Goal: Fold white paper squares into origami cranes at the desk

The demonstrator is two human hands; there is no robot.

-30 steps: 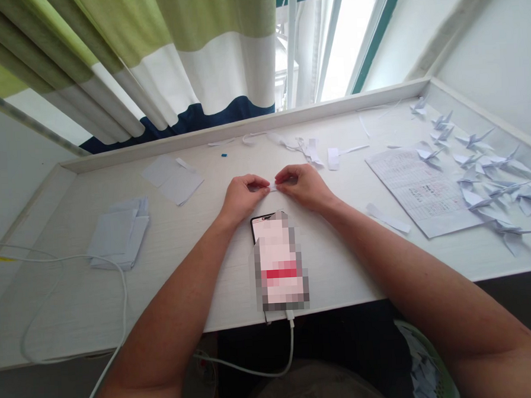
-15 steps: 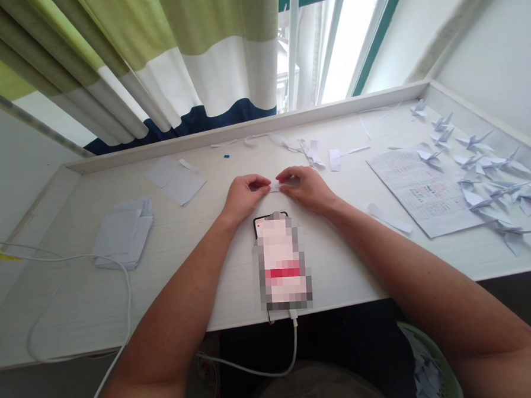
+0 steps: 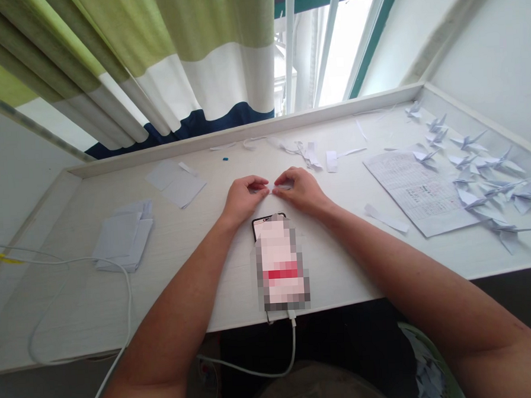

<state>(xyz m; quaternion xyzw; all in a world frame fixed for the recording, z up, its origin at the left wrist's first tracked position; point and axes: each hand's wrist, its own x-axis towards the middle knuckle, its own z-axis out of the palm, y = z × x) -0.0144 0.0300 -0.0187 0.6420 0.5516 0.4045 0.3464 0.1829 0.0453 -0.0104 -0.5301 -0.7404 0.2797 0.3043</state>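
Observation:
My left hand [image 3: 244, 199] and my right hand [image 3: 303, 191] meet above the middle of the white desk, thumbs and fingers pinched almost tip to tip. Between them is a small piece of white paper [image 3: 271, 188], one end in each hand. Most of it hides behind my fingers, so its folds cannot be made out. Just below my hands lies a phone [image 3: 280, 269], its screen blurred out and a white cable [image 3: 293, 340] plugged into its lower end.
Several folded paper cranes [image 3: 470, 197] crowd the right side, some over a written sheet [image 3: 407, 185]. To the left are a stack of paper [image 3: 122, 236] and loose sheets [image 3: 175, 183]. Paper scraps [image 3: 308, 155] lie behind my hands. A green basket [image 3: 450, 373] stands below the desk edge.
My fingertips have come closer together, and less of the paper shows between them. The whole view has shifted slightly.

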